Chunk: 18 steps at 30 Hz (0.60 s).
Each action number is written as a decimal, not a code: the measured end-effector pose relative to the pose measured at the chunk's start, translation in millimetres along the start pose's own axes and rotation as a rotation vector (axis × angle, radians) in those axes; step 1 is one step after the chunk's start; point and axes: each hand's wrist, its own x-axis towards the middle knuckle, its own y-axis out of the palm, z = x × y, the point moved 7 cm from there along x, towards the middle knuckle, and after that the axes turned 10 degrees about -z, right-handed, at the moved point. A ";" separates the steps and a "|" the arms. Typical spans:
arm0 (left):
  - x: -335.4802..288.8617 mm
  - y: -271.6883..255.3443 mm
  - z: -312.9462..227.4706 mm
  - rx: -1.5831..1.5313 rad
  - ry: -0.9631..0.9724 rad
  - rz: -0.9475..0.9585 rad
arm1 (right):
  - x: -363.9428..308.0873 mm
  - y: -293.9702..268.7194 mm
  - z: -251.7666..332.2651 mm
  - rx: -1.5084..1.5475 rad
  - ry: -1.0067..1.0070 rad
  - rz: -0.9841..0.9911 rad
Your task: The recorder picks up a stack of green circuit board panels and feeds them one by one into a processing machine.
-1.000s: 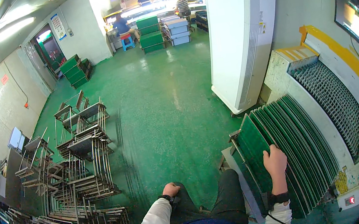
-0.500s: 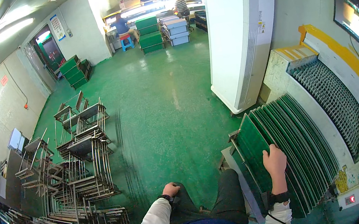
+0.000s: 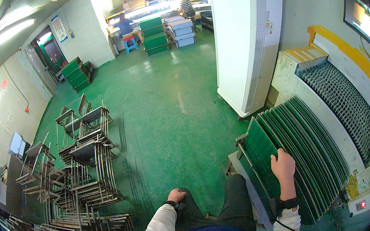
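Right hand lies on the near end of a row of green boards, fingers bent over the upper edges; cannot tell whether it grips one. Boards stand on edge, close together, to the person's right, beside a pale machine with a grey ridged bed. Left hand rests on the left thigh, fingers curled in; palm hidden, so cannot tell if it holds anything. Metal racks stand on the green floor at left. White cabinet stands beyond the boards; screen on the right wall. Far back: a person sits on a stool near stacked green crates.
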 end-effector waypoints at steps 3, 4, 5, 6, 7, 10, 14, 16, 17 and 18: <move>-2.0 -0.9 -2.5 0.001 -0.021 0.030 | -0.4 0.3 -1.4 0.004 0.004 -0.017; -2.9 -2.1 -4.0 0.000 -0.009 0.021 | -0.4 0.8 -1.7 0.004 0.004 -0.017; -3.8 -3.2 -5.5 -0.001 0.004 0.011 | -0.3 1.2 -1.9 0.002 0.001 -0.018; -5.1 -3.2 -6.4 -0.001 0.004 0.012 | -0.2 1.6 -2.1 0.000 -0.001 -0.018; -5.7 -4.0 -6.3 -0.005 -0.002 -0.006 | 0.0 1.8 -2.4 0.000 -0.001 -0.018; -6.5 -6.1 -6.2 -0.007 0.003 -0.043 | 0.2 1.8 -1.8 0.005 -0.013 -0.019; -6.6 -6.6 -7.3 -0.024 0.018 -0.052 | 0.1 2.0 -2.3 0.014 -0.006 -0.013; -6.9 -5.5 -8.0 -0.042 0.013 -0.029 | 0.1 1.8 -3.0 0.012 0.001 -0.011; -7.0 -4.0 -8.1 -0.059 0.006 -0.006 | 0.0 1.1 -2.6 0.008 -0.001 -0.012; -7.0 -3.4 -8.7 -0.059 0.007 -0.005 | -0.1 0.4 -2.5 0.004 -0.001 -0.013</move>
